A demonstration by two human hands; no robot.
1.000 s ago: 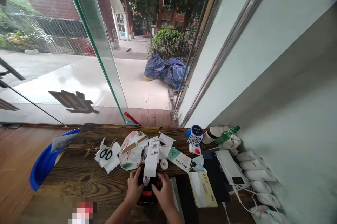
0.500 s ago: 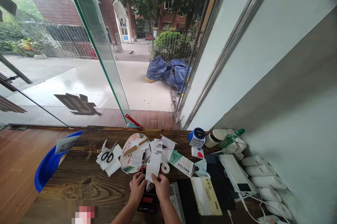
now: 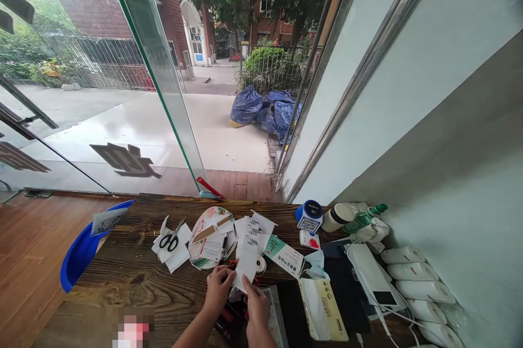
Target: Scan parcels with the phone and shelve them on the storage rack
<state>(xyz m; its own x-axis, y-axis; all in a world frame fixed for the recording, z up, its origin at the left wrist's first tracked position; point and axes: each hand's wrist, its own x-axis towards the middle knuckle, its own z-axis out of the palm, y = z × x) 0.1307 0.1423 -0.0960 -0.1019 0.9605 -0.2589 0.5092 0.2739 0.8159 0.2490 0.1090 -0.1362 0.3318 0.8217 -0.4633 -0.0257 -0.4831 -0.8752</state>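
A strip of white printed labels (image 3: 248, 258), with the numbers 1007 and 1008 readable, stretches away from me between my hands. My left hand (image 3: 217, 289) pinches its near left edge. On the near right side, my right hand (image 3: 257, 304) grips the strip with thumb and fingers. Under the hands is a black and red device (image 3: 229, 319), mostly hidden. Just right of the strip stands a small white tape roll (image 3: 260, 264). A round paper fan (image 3: 206, 244) lies beyond my left hand, with a brown-and-white knife-shaped thing (image 3: 212, 229) on it.
Black scissors (image 3: 169, 240) rest on white paper at left, near a blue basin (image 3: 77, 261). To the right are a green-white box (image 3: 283, 256), a yellow tissue pack (image 3: 323, 310), a white device with cables (image 3: 373, 277) and several white rolls (image 3: 425, 288). A glass door (image 3: 163, 103) stands ahead.
The label strip has tilted, its near end now angled left. My right hand has moved a little lower and both hands stay on the strip. The view has shifted slightly.
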